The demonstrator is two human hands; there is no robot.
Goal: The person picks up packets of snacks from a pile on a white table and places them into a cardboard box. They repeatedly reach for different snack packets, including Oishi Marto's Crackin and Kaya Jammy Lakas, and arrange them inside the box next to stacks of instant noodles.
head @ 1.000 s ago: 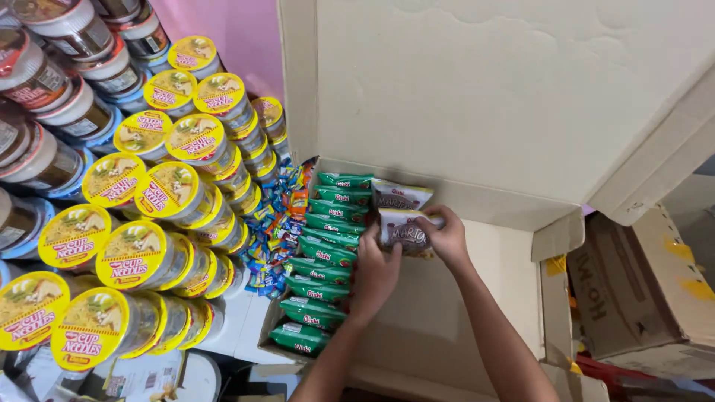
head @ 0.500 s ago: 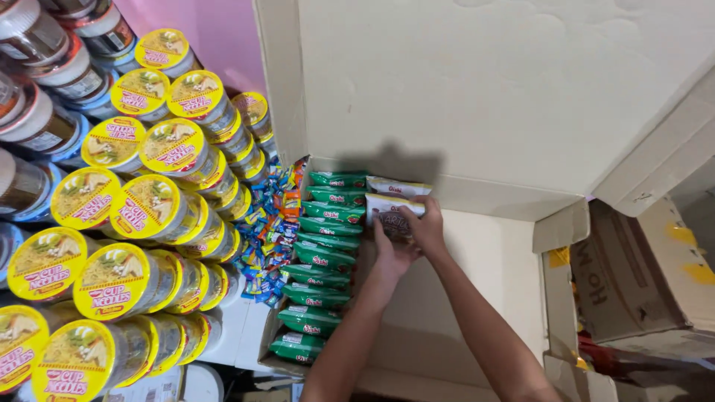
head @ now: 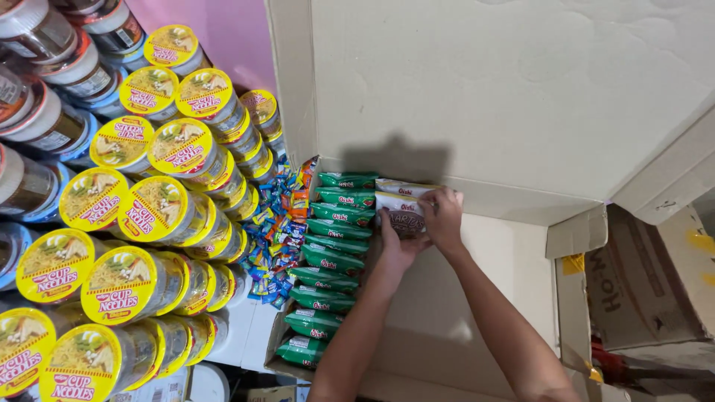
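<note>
Here both hands, left hand [head: 398, 249] and right hand [head: 443, 219], grip a pale snack packet [head: 402, 216], standing it upright beside the green packets [head: 331, 253] so rows align.

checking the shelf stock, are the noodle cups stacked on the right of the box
No, the yellow-lidded noodle cups are stacked left of the cardboard box.

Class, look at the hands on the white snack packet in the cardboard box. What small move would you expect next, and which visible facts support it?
Probably a small push of the white packet back against the other white packet at the box wall. Both the left hand and right hand grip it upright beside the row of green packets, and the floor of the cardboard box to its right is bare.
</note>
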